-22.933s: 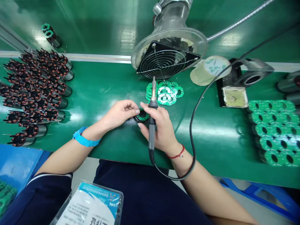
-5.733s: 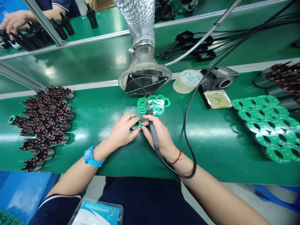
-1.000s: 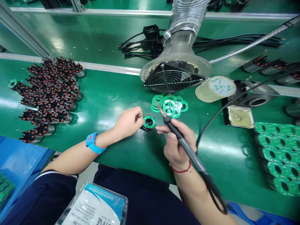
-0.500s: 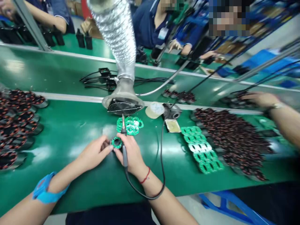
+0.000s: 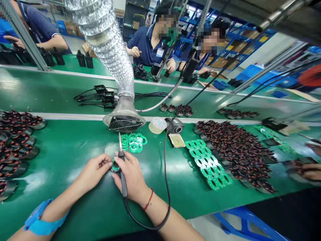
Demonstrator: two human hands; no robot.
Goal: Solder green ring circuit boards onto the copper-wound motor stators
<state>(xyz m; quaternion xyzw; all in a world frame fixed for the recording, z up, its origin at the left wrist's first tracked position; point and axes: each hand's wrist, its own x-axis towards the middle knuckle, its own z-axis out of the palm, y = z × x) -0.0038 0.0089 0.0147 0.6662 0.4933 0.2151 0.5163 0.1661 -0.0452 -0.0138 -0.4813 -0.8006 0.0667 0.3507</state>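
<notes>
My left hand (image 5: 96, 169), with a blue band at its wrist, pinches the left edge of a small round part with a green ring (image 5: 115, 166) on the green bench. My right hand (image 5: 131, 174) wraps round the handle of a soldering iron (image 5: 123, 182), its metal tip pointing up and away toward the fan. The right thumb lies near the round part, and the fingers partly hide it. Loose green ring boards (image 5: 136, 143) lie just beyond the hands, under a fume hood with a black fan (image 5: 125, 124).
Wound cores stand at the left (image 5: 18, 149) and in a large group at the right (image 5: 235, 150). Green board panels (image 5: 210, 164), a sponge tray (image 5: 177, 140) and a round tub (image 5: 157, 125) lie between. The iron's cable (image 5: 165, 167) loops over my right forearm. People sit across the bench.
The camera view has shifted. My hands and the round part appear lower and further left, and the right fingers now cover more of it. The person's arm at the right has drawn back toward the edge.
</notes>
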